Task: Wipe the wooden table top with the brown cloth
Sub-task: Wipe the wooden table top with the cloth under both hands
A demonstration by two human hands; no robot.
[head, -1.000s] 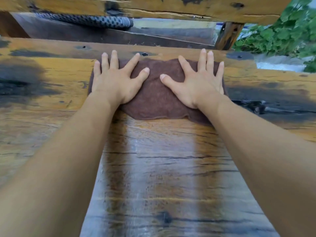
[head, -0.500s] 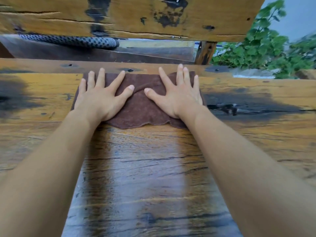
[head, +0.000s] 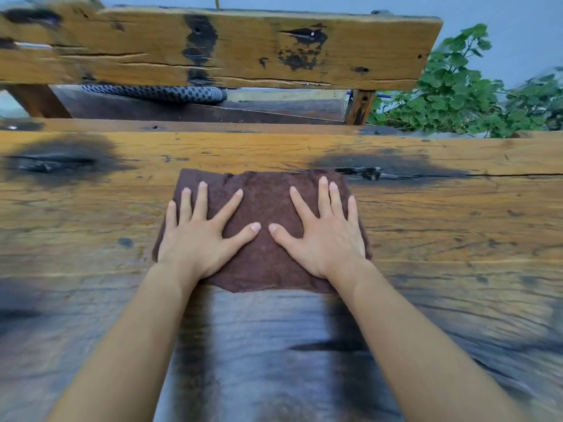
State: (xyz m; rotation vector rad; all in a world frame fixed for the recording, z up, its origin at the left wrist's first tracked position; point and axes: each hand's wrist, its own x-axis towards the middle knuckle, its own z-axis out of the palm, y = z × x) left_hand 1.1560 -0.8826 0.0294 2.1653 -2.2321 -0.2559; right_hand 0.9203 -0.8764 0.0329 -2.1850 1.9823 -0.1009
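Note:
The brown cloth [head: 264,205] lies spread flat on the wooden table top [head: 441,226], a little beyond the middle of the planks. My left hand [head: 198,242] presses palm-down on the cloth's left half with its fingers spread. On the right half my right hand [head: 327,239] lies the same way, flat and spread. The two thumbs almost meet at the cloth's centre. The wood nearer to me than the cloth looks darker and glossy.
Beyond the table's far edge stands a wooden bench with a worn backrest plank [head: 243,50] and a dark seat [head: 198,112]. A grey patterned roll [head: 158,93] lies on the seat. Green plants [head: 457,95] grow at the back right.
Both hands have dragged the cloth from the table's far edge back toward me. The view has tilted up, so more of the bench backrest shows.

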